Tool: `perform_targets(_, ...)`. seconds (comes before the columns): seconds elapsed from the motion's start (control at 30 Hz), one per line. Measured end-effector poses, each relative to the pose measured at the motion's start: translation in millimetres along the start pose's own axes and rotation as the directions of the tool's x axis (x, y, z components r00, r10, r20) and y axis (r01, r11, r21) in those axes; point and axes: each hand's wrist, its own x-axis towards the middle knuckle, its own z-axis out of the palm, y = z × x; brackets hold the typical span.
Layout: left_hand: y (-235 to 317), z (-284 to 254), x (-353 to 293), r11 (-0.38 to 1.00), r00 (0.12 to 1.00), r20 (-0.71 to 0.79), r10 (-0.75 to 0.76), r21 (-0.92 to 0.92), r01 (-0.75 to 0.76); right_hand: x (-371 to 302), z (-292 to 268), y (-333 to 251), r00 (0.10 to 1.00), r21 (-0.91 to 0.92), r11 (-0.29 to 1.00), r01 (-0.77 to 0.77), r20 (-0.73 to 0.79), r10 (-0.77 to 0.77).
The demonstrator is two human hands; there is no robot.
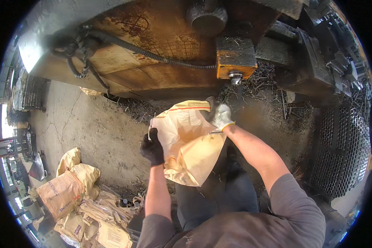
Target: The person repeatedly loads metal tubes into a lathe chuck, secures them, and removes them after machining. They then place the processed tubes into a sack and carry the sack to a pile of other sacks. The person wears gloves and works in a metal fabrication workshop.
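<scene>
"Paper bag (200,159) — where, & why two-handed?"
"Above the floor (99,136), in front of the legs (219,198). L hand (153,149) grips its left edge, R hand (222,116) its upper right — prob. to spread it."

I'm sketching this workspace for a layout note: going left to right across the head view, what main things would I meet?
Heap of paper bags → left hand in a dark glove → cream paper bag → right hand in a whitish glove → perforated metal panel.
</scene>
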Motion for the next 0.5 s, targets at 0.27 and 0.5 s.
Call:
perform_targets(0.27,-93,18,21,0.991,0.975,-0.190,-0.117,0.036,0.126,41,32,-46,0.975,-0.174,0.984,-0.028,0.212,0.065)
perform_targets(0.5,-174,16,84,0.888,0.851,0.317,-0.419,0.337,0.312,76,88,24,0.767,-0.267,0.949,-0.170,0.569,0.298)
